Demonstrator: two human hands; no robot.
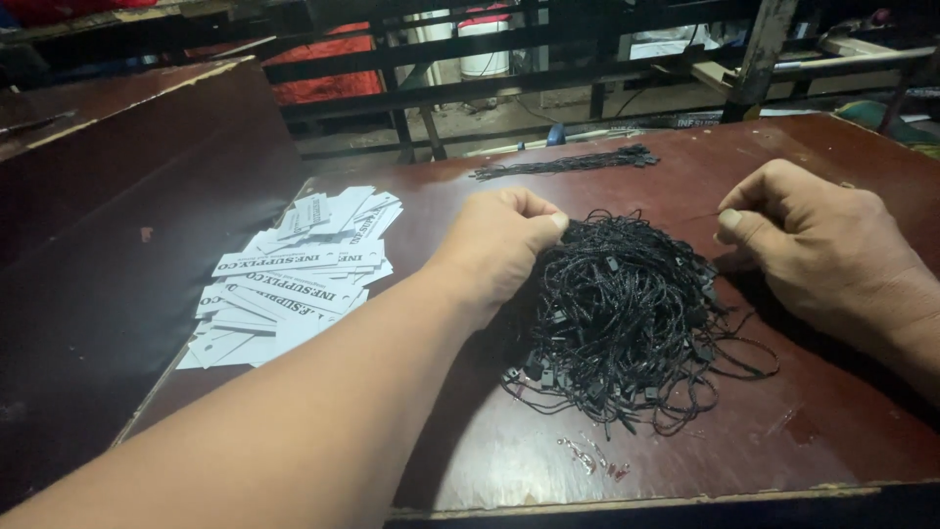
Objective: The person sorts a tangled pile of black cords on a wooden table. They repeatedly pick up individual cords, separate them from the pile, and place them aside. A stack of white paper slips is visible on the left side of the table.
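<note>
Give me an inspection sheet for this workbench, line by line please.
Surface: dark red-brown table, scuffed, small wet-looking spots near front edge.
Job's things: tangled pile of black tag strings; straight bundle of strings farther back.
Clutter: heap of white printed card tags at the left.
Grips: left hand pinching at the pile's top; right hand pinching one thin string.
Cables: nothing seen.
Surroundings: dark metal railing behind.

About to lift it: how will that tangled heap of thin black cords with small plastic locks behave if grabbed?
The tangled heap of thin black cords is probably floppy and light: loops sprawl flat on the brown wooden table. Strands look interlocked, so neighbours likely drag along. It is unlikely to roll.
</note>
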